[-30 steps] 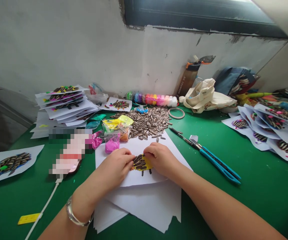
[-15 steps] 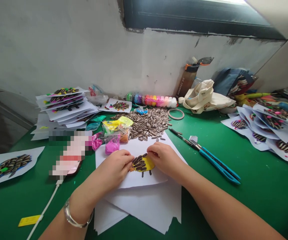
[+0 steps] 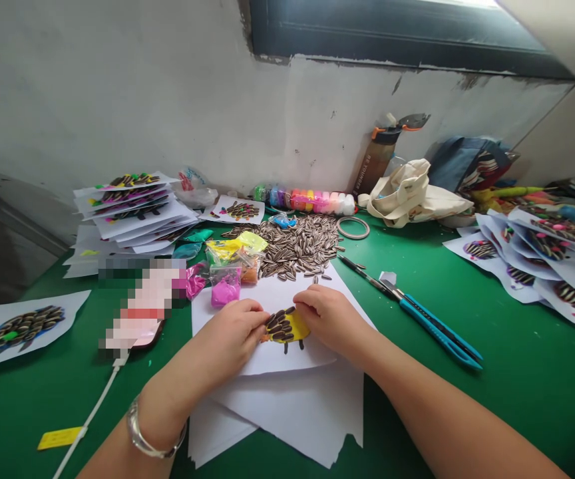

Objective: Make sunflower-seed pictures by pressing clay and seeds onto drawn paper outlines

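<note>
A yellow clay animal shape [image 3: 299, 326] with an orange end and short dark legs lies on a white sheet [image 3: 267, 362]; striped sunflower seeds [image 3: 280, 327] cover its left part. My left hand [image 3: 237, 332] rests at the orange end, thumb and fingers drawn together, and whatever may be between them is hidden. At the upper edge of the yellow clay, my right hand [image 3: 330, 316] pinches a sunflower seed, mostly covered by the fingertips. Behind both hands is a heap of loose sunflower seeds [image 3: 302, 246].
Bags of coloured clay, among them a magenta one [image 3: 225, 287], lie left of the heap. A blue cutter [image 3: 437, 329], a pen [image 3: 362, 271] and a tape roll [image 3: 353, 227] are on the right. Stacked seed pictures [image 3: 132, 226], a phone [image 3: 145, 309] and a bottle [image 3: 377, 159] stand around.
Both hands hold nearly the same place over the yellow clay shape. The whole view has shifted very slightly; nothing else visibly moved.
</note>
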Motion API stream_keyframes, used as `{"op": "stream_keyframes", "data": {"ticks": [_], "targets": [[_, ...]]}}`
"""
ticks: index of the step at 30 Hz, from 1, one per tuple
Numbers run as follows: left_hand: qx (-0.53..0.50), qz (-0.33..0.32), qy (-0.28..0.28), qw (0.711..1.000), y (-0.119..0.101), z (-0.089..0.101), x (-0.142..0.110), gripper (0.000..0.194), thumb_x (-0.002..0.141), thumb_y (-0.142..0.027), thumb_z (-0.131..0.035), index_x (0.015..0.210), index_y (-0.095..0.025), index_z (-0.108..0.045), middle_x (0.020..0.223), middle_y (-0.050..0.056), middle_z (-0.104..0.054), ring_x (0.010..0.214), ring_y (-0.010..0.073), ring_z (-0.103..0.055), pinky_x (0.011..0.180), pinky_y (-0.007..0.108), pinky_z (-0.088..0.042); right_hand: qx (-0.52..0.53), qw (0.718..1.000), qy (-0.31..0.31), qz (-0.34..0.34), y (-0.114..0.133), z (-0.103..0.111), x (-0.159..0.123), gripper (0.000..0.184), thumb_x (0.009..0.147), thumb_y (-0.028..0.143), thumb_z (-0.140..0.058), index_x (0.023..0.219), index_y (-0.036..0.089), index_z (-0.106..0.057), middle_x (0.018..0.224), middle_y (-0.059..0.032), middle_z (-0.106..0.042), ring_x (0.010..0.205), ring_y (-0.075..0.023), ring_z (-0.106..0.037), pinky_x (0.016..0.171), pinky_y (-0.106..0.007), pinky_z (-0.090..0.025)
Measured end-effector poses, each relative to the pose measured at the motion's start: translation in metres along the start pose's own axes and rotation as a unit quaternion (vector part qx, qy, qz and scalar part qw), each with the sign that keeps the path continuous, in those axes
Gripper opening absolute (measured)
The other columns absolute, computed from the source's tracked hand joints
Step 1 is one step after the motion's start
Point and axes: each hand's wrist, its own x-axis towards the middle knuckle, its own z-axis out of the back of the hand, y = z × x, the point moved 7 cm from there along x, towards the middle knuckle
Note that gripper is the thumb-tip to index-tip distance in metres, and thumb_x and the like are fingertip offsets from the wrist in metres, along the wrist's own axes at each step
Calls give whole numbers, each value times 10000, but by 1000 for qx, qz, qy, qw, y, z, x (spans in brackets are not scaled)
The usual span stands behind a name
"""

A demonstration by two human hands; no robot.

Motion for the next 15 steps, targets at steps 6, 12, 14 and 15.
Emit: {"op": "stream_keyframes", "data": {"ticks": [6,12,14,15], "targets": [[-8,12,12,1000,-2,3,1,289,946,-211,-413,956,-184,-700,986,63,-636,914,203,-587,832,336,-469,-20,996,8,86,17,-4,-5,330,840,65,-484,1018,217,-717,953,-66,-630,824,-161,-581,698,-237,-426],[-6,10,23,1000,-4,3,0,301,943,-217,-420,961,-188,-720,1001,68,-636,927,206,-588,859,343,-466,-45,993,14,106,19,-6,-6,302,845,74,-496,952,227,-733,917,-55,-627,796,-154,-584,678,-230,-440],[-3,8,24,1000,-4,3,0,302,940,-216,-421,965,-185,-720,1003,70,-640,926,208,-589,858,345,-469,-14,995,-21,95,11,2,-5,318,859,74,-480,1003,222,-722,954,-64,-637,810,-150,-597,702,-233,-456],[-1,7,22,1000,-4,3,-1,303,940,-217,-420,970,-184,-720,1007,71,-641,928,208,-590,858,346,-470,-1,995,-41,86,5,7,-4,323,867,76,-472,1025,217,-716,967,-68,-641,819,-151,-602,717,-238,-462]]}}
